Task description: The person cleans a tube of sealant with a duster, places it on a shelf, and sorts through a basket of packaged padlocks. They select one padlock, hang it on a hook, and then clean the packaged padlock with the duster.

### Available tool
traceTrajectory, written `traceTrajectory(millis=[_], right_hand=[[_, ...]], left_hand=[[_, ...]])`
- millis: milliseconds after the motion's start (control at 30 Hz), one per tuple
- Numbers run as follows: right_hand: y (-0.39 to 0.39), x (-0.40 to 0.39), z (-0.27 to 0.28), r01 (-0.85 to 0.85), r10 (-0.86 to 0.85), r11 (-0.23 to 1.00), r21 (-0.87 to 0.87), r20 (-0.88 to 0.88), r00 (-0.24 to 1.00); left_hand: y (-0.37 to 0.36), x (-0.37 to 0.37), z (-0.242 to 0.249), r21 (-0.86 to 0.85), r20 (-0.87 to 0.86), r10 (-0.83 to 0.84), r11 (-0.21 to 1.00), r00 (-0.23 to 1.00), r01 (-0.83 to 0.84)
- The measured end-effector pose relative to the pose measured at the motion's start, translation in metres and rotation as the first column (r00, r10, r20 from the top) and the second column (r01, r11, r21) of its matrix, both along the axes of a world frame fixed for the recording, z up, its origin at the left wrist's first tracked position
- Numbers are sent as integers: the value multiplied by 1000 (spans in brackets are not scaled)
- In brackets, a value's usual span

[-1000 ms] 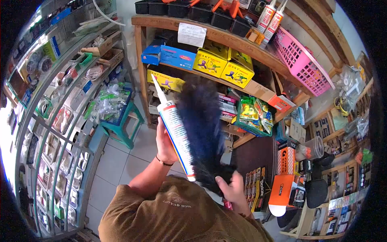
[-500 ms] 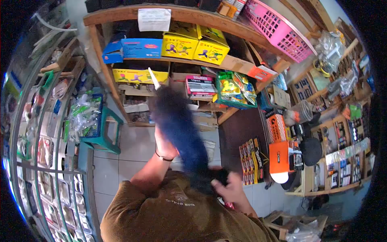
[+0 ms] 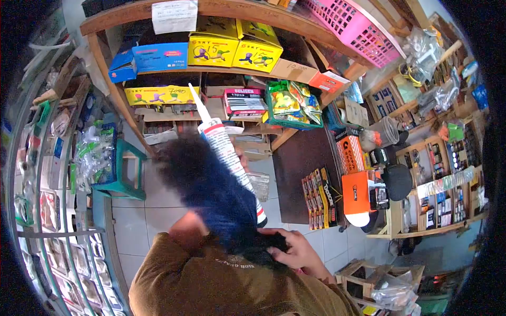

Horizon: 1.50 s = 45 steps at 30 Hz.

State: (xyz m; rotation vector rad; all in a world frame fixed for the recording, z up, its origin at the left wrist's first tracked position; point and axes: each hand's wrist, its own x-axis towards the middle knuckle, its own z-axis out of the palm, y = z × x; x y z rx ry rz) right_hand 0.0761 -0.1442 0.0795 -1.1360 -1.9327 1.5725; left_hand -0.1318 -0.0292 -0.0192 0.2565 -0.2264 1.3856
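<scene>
A sealant cartridge with a white nozzle and red bands stands tilted at the middle of the view, its nozzle pointing up and left. My left hand is closed round it; only a few fingers show at its right side, and the rest is behind a fluffy dark-blue duster. The duster lies across the lower left of the cartridge, its dark tip blurred. My right hand grips the duster at its black lower end, in front of my chest.
A wooden shelf ahead holds yellow boxes, a blue box and a green basket of packets. A pink basket sits above. On the left are a glass cabinet and a green stool. An orange box stands right.
The duster has swung left, uncovering the body of the cartridge. My left wrist, visible before, is now mostly behind the duster. The view has shifted slightly to the right.
</scene>
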Motion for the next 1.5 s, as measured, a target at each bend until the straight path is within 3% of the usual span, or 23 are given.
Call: traceTrajectory(millis=[67,100,133,200,233,333,400,467,533,600,667,700,733,800,833,933,1000,1100,1133,1200,1233,1267,1500], right_hand=[[2,6,-7,105,-112,986,127,50,992],[2,-1,4,314,-316,949,-35,-69,946],[0,-1,-4,451,-486,868,-208,-164,858],[3,14,-14,105,-113,987,125,55,992],[4,10,-4,-12,5,998,56,127,992],[8,7,-2,-141,129,987,78,142,982],[6,6,-24,355,-338,924,146,-129,932],[6,1,-15,377,-351,922,92,-218,911],[8,1,5,-113,108,993,43,110,988],[12,0,9,-183,195,981,-69,238,951],[7,1,-15,275,-261,958,83,-149,954],[5,-5,-14,383,-385,922,-54,-191,903],[6,-3,-13,380,-383,923,-53,-192,904],[8,2,-10,-33,32,994,101,17,999],[8,5,-13,-25,24,995,100,14,1000],[11,9,-24,148,-150,970,190,-6,989],[4,4,-19,347,-342,938,9,-154,927],[-1,7,-21,218,-225,973,-78,-103,969],[-2,8,-20,224,-232,972,-76,-105,967],[-4,11,-17,415,-426,905,-97,-170,889],[-1,18,-25,500,-495,866,-9,-144,857],[2,22,-23,549,-547,835,-47,-186,816],[-10,33,-24,589,-598,801,-109,-206,775]], left_hand=[[-6,2,-19,-49,-30,29,998,999,-31],[-10,2,27,-304,-13,63,950,998,-64],[-9,-2,21,-158,87,-4,987,996,17],[-10,4,30,-331,30,72,942,997,-58],[4,4,12,-18,60,53,998,997,-52],[6,2,6,28,6,-3,1000,1000,3],[-10,5,47,-430,30,56,902,998,-38],[-3,7,36,-511,26,88,858,996,-62],[10,5,-11,-9,100,-114,993,988,115],[19,1,-23,151,95,-167,977,981,151],[-8,10,27,-295,92,33,955,995,-5],[-6,7,31,-248,-5,-3,969,1000,2],[-9,9,39,-344,5,37,939,999,-33],[8,5,8,95,116,-159,984,980,148],[5,4,-9,-68,-41,-60,996,997,58],[-8,10,-7,-199,-29,74,977,997,-78],[-4,6,-3,-307,-3,-21,951,1000,19],[-5,16,16,61,30,49,997,998,-51],[-1,24,9,-232,-590,166,903,790,-362],[-10,16,16,-345,-88,-39,939,995,7],[-5,8,-3,-168,21,-90,981,996,92],[-12,8,-4,-251,-217,-22,967,976,-34],[-10,16,-2,-277,-282,-60,961,957,-21]])
